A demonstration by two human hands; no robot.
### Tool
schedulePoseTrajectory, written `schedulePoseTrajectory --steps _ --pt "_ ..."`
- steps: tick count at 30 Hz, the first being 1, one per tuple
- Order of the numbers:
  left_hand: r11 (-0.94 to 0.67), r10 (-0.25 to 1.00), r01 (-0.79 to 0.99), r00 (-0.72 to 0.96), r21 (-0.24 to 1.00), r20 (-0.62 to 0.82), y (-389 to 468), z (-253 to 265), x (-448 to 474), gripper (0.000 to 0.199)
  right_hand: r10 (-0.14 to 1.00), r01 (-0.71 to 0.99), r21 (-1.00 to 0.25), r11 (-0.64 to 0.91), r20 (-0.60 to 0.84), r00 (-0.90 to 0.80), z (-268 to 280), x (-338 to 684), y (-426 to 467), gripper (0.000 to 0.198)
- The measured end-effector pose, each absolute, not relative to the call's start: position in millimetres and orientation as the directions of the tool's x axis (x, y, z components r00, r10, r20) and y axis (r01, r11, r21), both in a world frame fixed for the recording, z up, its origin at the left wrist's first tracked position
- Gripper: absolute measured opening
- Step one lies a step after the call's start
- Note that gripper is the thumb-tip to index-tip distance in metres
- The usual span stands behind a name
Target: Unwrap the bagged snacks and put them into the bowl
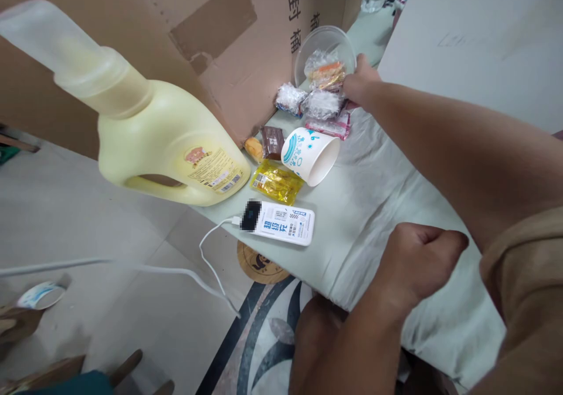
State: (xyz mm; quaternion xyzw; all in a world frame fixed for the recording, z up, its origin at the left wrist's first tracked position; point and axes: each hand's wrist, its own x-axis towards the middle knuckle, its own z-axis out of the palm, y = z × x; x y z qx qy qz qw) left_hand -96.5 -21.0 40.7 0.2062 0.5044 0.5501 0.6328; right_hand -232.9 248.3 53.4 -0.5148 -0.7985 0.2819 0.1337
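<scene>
At the far end of the covered surface, my right hand (pixel 360 83) grips the side of a clear round plastic tub (pixel 349 40). Wrapped snacks in clear and orange packaging (pixel 328 73) show in or behind the tub; which of the two I cannot tell. Just in front lie a silvery wrapped packet (pixel 323 104), a smaller silver-and-blue one (pixel 290 98) and a pink packet (pixel 336 126). A white paper cup with blue print (pixel 303 151) is tipped on its side nearer me. My left hand (pixel 416 263) is a closed fist by the pale cloth, nothing visible in it.
A large yellow detergent bottle (pixel 171 131) stands by a cardboard box (pixel 246 60). Beside the cup are a brown packet (pixel 273 142), a small tan packet (pixel 254 148) and a yellow packet (pixel 277 182). A white power bank (pixel 285 223) trails a white cable (pixel 206 236).
</scene>
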Motion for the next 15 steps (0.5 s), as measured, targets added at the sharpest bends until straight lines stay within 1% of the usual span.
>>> schedulePoseTrajectory --steps 1,3,5,6,7,9,10,12,13,15 --pt "0.302 0.906 -0.492 -0.118 0.816 -0.407 -22 42 -96 0.042 0.912 0.748 -0.589 0.305 -0.044 -0.407 58 -231 244 0.06" --pt "0.29 0.908 -0.504 -0.123 0.814 -0.4 -23 45 -96 0.042 0.893 0.724 -0.563 0.398 0.057 -0.446 70 -226 232 0.064" --pt "0.28 0.914 -0.507 -0.118 0.815 -0.388 -24 46 -95 0.041 0.845 0.696 -0.503 0.512 0.148 -0.515 85 -219 217 0.073" --pt "0.275 0.917 -0.505 -0.117 0.818 -0.381 -23 47 -94 0.041 0.803 0.672 -0.458 0.582 0.194 -0.564 94 -215 209 0.075" --pt "0.269 0.92 -0.504 -0.118 0.82 -0.375 -23 46 -94 0.042 0.747 0.645 -0.385 0.66 0.243 -0.619 103 -211 201 0.077" --pt "0.254 0.923 -0.509 -0.128 0.823 -0.364 -22 46 -93 0.042 0.618 0.584 -0.205 0.786 0.296 -0.728 119 -204 187 0.082" --pt "0.251 0.922 -0.512 -0.133 0.822 -0.364 -21 45 -93 0.043 0.583 0.575 -0.124 0.809 0.297 -0.756 127 -201 182 0.085" --pt "0.26 0.92 -0.516 -0.124 0.816 -0.372 -21 46 -92 0.043 0.585 0.603 -0.029 0.797 0.281 -0.761 139 -198 175 0.09" --pt "0.269 0.918 -0.514 -0.118 0.815 -0.378 -20 47 -91 0.044 0.605 0.627 -0.019 0.779 0.284 -0.744 143 -196 174 0.091" --pt "0.286 0.914 -0.512 -0.108 0.81 -0.391 -20 49 -90 0.044 0.658 0.677 -0.061 0.733 0.317 -0.683 149 -195 175 0.088"
